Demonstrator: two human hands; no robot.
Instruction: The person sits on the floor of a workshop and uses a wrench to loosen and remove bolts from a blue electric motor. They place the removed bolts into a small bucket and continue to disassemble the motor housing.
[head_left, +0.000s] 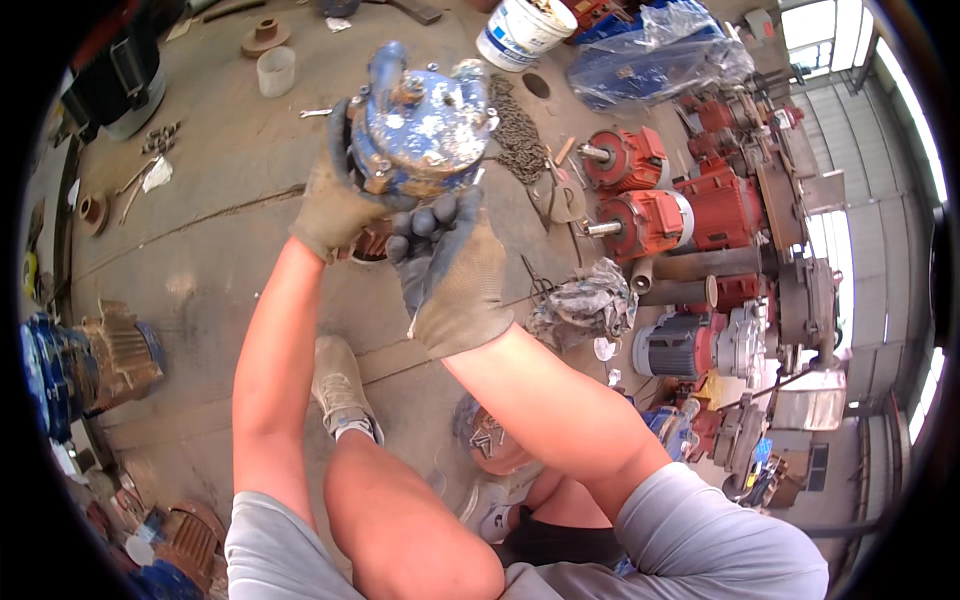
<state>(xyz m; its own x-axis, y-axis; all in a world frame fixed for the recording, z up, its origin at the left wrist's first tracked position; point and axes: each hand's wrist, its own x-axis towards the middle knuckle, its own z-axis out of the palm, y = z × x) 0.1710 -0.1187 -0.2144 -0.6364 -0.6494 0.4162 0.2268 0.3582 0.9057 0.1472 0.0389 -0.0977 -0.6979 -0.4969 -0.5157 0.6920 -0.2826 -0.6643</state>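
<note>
A round metal motor cover [418,128] with worn blue paint and rusty bolts is raised in front of me, above the concrete floor. My left hand [335,200], in a dirty grey work glove, grips its left rim. My right hand [450,265], gloved too, supports it from underneath with the fingers curled up against its lower edge. A rusty part [372,245] shows just below the cover, mostly hidden behind my hands.
Red electric motors [640,205] and a grey motor [680,345] line the right side. A crumpled rag [585,305] lies right of my forearm, a chain [515,130] and a white bucket [520,30] farther back, and a rusty blue motor [85,360] at left.
</note>
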